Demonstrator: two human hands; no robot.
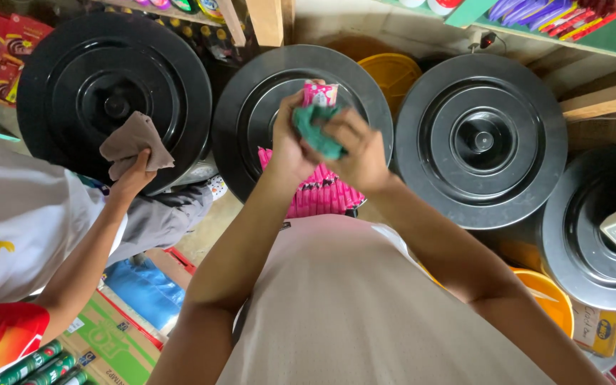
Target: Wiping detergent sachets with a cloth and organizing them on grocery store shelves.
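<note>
While the left hand point(290, 146) pinches a pink packet point(320, 93) and the right hand point(358, 153) closes on a green cloth point(315, 128) rubbing it, both sit above the middle lid point(251, 107). A hard wipe may knock the packet loose toward 6 o'clock, onto the pink stack point(322, 194).

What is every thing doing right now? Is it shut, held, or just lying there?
left hand: closed around the small pink packet
right hand: pressing the green cloth on the packet
small pink packet: held upright, top showing
green cloth: crumpled between both hands
middle black lid: lying flat, shut
pink packets: stacked on the middle lid
left black lid: shut
other person's hand: holding a brown cloth
right black lid: shut
</note>
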